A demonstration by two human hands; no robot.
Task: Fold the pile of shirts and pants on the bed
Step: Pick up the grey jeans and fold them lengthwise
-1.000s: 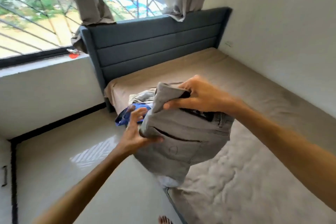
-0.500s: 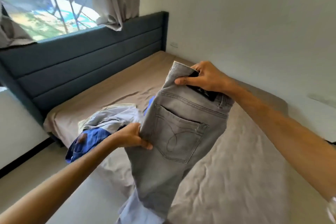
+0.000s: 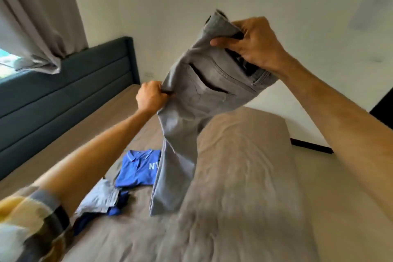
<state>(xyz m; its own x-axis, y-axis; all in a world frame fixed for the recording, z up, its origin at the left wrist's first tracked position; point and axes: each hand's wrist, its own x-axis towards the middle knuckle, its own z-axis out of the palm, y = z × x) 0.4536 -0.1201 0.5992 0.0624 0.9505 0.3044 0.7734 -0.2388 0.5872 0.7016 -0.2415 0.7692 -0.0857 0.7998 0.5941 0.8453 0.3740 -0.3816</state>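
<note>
Item: grey jeans (image 3: 197, 100), held up above bed (image 3: 244, 208) | my right hand (image 3: 251, 44) gripped waistband, my left hand (image 3: 150, 98) gripped seat edge | step: legs paired | next, I judged: lay flat, fold

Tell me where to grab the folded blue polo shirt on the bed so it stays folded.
Take the blue polo shirt by its two side edges, coming from above, with the fingers slid flat underneath. It lies flat on the bed, collar toward the headboard. The grey jeans hang over its right edge, so move them aside first.
</note>
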